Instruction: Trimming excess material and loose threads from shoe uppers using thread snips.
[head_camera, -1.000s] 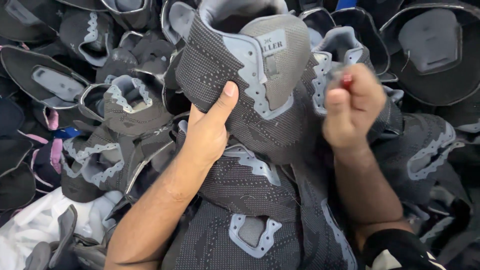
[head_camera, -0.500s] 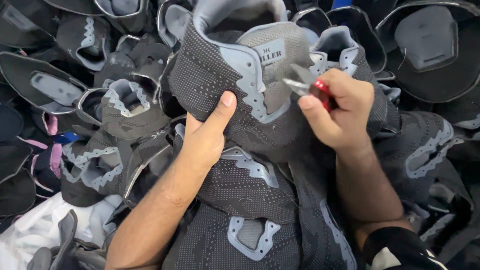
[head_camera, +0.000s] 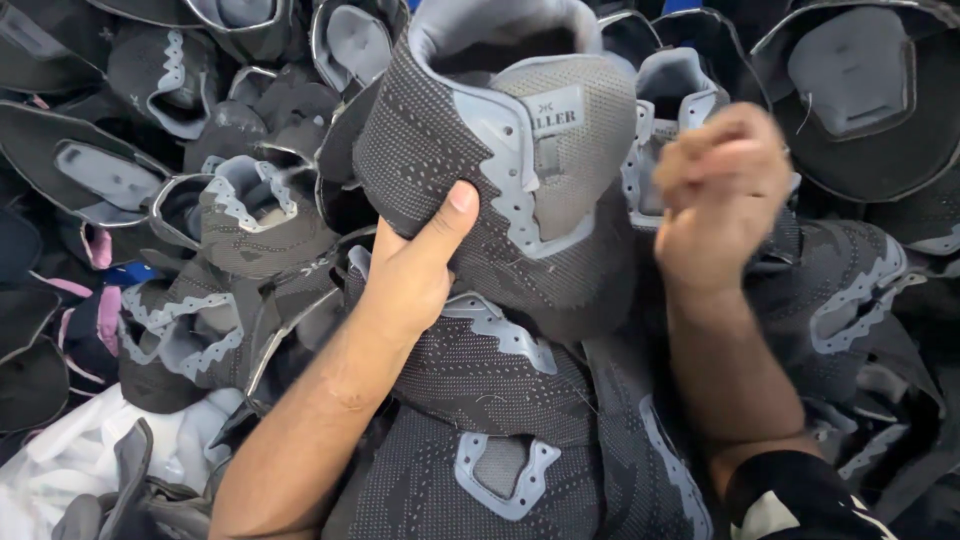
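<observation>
While the left hand (head_camera: 415, 275) grips a dark grey knitted shoe upper (head_camera: 500, 190) from below, thumb pressed on its side panel and fingers hidden behind it, the upper stands upright in the middle of the view with its padded collar at the top. Its light grey trim runs down the front edge, and a tongue (head_camera: 575, 150) of paler mesh with a small sewn label faces the camera.

Just to the right, the right hand (head_camera: 720, 195) is curled into a loose fist and blurred; whether it holds anything cannot be told. It hovers just beside the upper's tongue side, and I cannot say if it touches the fabric. A black sleeve (head_camera: 800, 495) covers that arm near the bottom edge.

Under both forearms lies a pile (head_camera: 520, 430) of similar grey uppers, some flat with their trim showing. More uppers (head_camera: 230, 215) crowd the left side, and darker ones (head_camera: 860, 90) with grey inner pads fill the top right. Some white cloth (head_camera: 70, 450) shows at the lower left, with a few pink pieces (head_camera: 100, 310) above it.
</observation>
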